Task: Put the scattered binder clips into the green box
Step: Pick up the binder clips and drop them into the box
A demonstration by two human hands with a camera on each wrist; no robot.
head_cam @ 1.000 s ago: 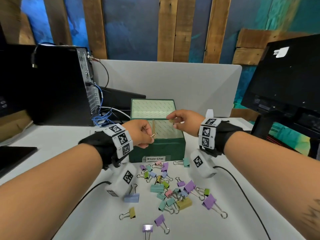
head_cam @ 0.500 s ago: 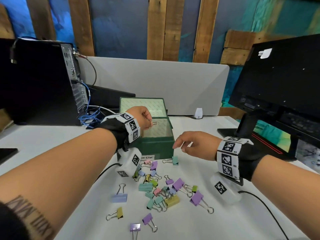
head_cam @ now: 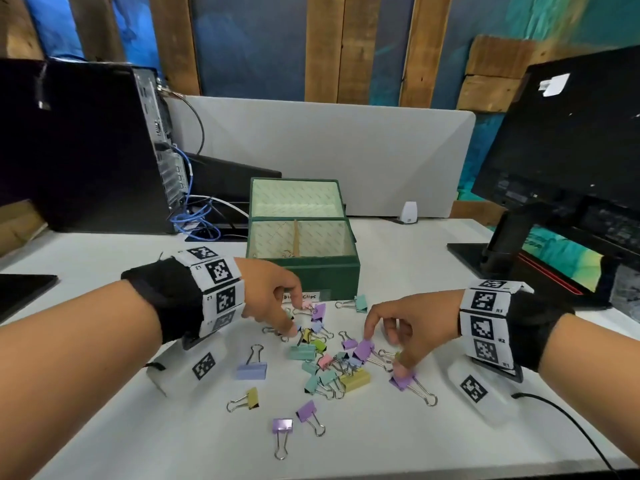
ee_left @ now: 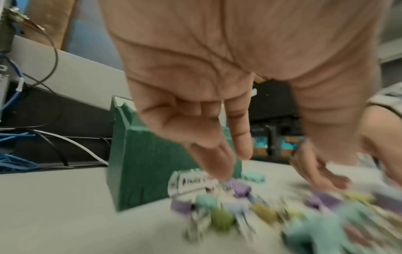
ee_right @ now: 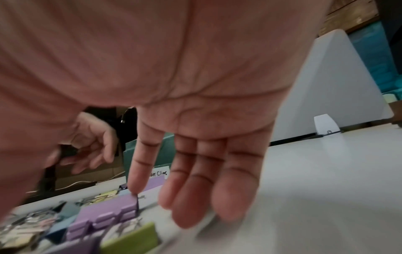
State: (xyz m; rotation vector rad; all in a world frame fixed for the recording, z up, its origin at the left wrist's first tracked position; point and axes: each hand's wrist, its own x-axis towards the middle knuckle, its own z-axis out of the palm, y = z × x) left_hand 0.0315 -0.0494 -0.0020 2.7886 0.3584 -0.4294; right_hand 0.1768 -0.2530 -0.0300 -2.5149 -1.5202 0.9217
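green box (head_cam: pixel 322 277) open on the table (head_cam: pixel 398 258), a wooden wall splits it, one clip inside, colorful binder clips (head_cam: pixel 325 362) scattered in front, left hand (head_cam: pixel 270 299) and right hand (head_cam: pixel 408 327) both open, fingers reaching down, holding nothing

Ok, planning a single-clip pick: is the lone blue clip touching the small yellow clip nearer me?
Apart. The head view shows bare white table between the blue clip and the small yellow clip.

Matt white table (head_cam: pixel 104 445), wire-handled clips (head_cam: pixel 252 370)

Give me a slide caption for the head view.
Both hands reach into scattered binder clips before the open green box.
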